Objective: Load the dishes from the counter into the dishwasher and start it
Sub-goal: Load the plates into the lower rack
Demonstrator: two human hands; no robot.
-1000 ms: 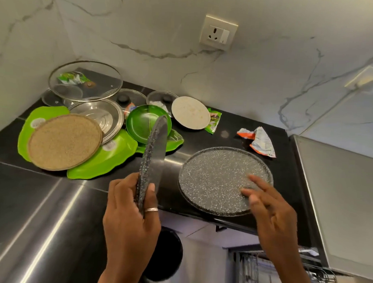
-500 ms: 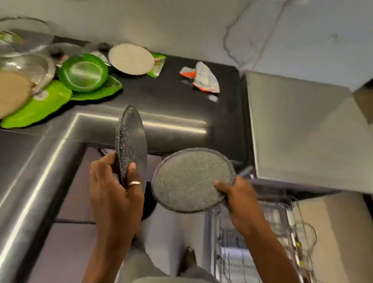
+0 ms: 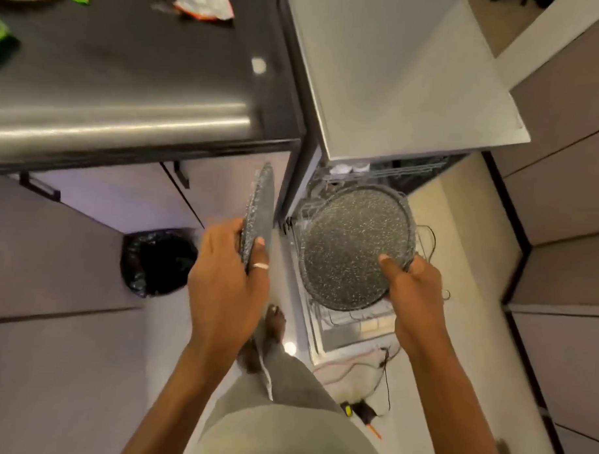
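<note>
We look straight down at a person standing by an open dishwasher (image 3: 398, 77), a speckled dark plate in each hand. The left hand (image 3: 226, 278) grips the left plate (image 3: 259, 208) by its lower rim, fingers curled behind it and thumb pressed on the near face. That plate stands on edge in the air, in front of the cupboard under the counter (image 3: 127, 68) and just left of the dishwasher. The right hand (image 3: 413, 288) pinches the right plate (image 3: 351, 245) at its near rim, thumb on the upper face and fingers hidden beneath. This plate is tilted with its face towards us and hangs over the pulled-out wire rack (image 3: 342, 320), apart from it as far as we can tell. Both plates look stiff, flat and wide, with a low raised rim. We judge them fairly weighty for a one-handed hold, smooth enough to slip, and likely to chip if knocked against the wires. The rim is the natural place to hold, thumb on top and fingers below, so that the far edge can lead down between the rack's prongs. A black bin (image 3: 157, 259) sits on the floor at the left.
</note>
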